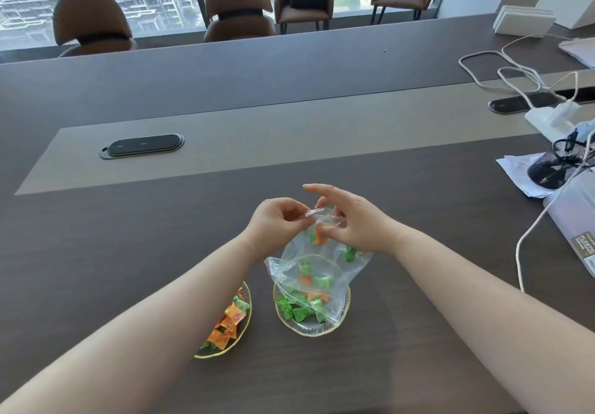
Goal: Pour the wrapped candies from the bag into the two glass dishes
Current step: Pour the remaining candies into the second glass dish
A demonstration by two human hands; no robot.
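A clear plastic bag hangs upside down over the right glass dish, its open mouth down in the dish. My left hand and my right hand both pinch the bag's bottom edge, held up above the dish. Green and orange wrapped candies lie in the right dish, and several still sit inside the bag. The left glass dish, gold-rimmed like the other, holds mostly orange candies and is partly hidden by my left forearm.
A dark wooden table carries a black power hatch at the centre left. White cables, a black mesh holder, papers and a plastic packet lie at the right. Brown chairs stand beyond the far edge.
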